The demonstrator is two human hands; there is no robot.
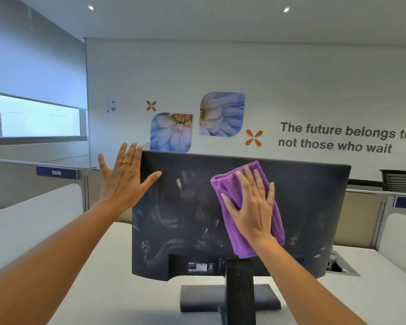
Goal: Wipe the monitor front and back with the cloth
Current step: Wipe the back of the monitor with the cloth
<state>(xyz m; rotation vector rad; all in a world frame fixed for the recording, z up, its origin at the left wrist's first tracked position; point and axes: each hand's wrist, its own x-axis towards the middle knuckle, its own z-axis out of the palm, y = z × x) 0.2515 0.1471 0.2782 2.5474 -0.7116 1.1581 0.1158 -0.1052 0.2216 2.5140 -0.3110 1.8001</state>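
Right hand (251, 207) presses cloth (231, 181) on monitor (185, 207) back — its front hidden

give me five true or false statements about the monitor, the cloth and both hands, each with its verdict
1. The right hand presses the purple cloth flat against the monitor. True.
2. The monitor's screen side faces the camera. False: its back faces the camera, with the label and stand mount showing.
3. The left hand holds a spray bottle. False: it holds nothing and is spread open at the monitor's left edge.
4. The dark panel carries pale dusty smears. True.
5. The monitor lies flat on the desk. False: it stands upright on its stand.
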